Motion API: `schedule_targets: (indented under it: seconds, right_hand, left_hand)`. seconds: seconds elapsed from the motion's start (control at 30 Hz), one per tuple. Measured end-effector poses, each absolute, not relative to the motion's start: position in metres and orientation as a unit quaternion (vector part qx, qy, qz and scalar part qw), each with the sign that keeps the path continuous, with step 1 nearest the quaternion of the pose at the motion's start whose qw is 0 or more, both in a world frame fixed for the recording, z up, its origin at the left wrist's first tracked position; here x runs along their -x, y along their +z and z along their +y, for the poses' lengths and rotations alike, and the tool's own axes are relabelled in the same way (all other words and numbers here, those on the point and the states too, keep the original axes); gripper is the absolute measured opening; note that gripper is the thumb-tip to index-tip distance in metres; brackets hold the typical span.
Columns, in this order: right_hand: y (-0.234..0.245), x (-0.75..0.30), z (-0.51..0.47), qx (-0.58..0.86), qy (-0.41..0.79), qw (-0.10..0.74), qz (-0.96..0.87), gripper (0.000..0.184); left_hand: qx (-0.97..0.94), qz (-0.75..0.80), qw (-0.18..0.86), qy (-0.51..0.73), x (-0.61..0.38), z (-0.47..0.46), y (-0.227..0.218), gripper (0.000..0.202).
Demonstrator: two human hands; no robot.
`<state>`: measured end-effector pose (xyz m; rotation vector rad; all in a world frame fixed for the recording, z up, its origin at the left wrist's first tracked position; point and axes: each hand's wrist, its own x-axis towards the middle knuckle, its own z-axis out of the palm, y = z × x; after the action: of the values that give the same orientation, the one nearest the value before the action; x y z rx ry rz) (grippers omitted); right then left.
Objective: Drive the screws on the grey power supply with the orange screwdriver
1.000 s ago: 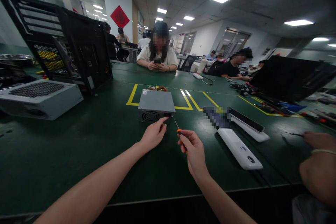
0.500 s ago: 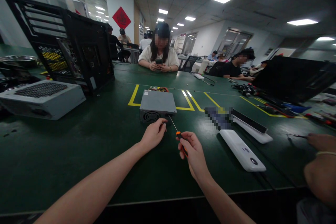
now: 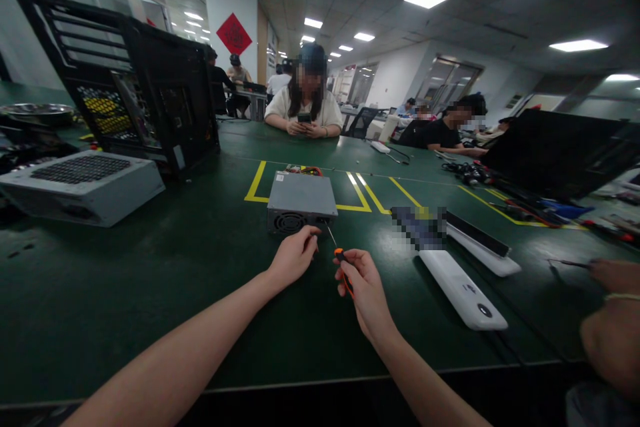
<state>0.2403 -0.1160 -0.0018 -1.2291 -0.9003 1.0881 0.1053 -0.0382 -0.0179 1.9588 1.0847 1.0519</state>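
Observation:
A grey computer power supply [image 3: 303,191] lies on the green table in front of me, its fan grille facing me. My left hand [image 3: 295,255] is at its front face, thumb and fingers closed together; whatever they pinch, if anything, is hidden. In my right hand [image 3: 364,283] is a screwdriver [image 3: 339,254] with an orange and black handle. Its thin shaft slants up and left, with the tip at the socket area on the right of the power supply's front. Coloured cables [image 3: 311,171] show behind the unit.
At left stand a black computer case [image 3: 187,103] and a larger grey power supply [image 3: 100,190]. White handheld devices [image 3: 463,290] lie at right, near a co-worker's hand [image 3: 613,277] holding a thin tool. Another person [image 3: 305,100] sits opposite with a phone. Yellow tape [image 3: 256,183] marks the table.
The view has shifted very slightly. My right hand's fingers and the screwdriver handle have turned a little; the tip stays at the power supply. My left hand keeps its place.

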Motion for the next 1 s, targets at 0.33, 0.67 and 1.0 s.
schedule_targets:
  seconds: [0.33, 0.67, 1.0]
  right_hand:
    - [-0.003, -0.241, -0.125, 0.512, 0.418, 0.585, -0.470, 0.015]
    - [0.005, -0.249, -0.126, 0.523, 0.434, 0.620, -0.392, 0.017]
    - [-0.017, -0.262, -0.113, 0.582, 0.347, 0.595, -0.433, 0.029]
  left_hand:
    - [-0.754, 0.405, 0.325, 0.402, -0.103, -0.040, -0.015, 0.026]
    - [-0.756, 0.439, 0.280, 0.397, -0.098, -0.035, -0.017, 0.025]
    - [-0.869, 0.356, 0.119, 0.322, -0.103, -0.042, -0.017, 0.029]
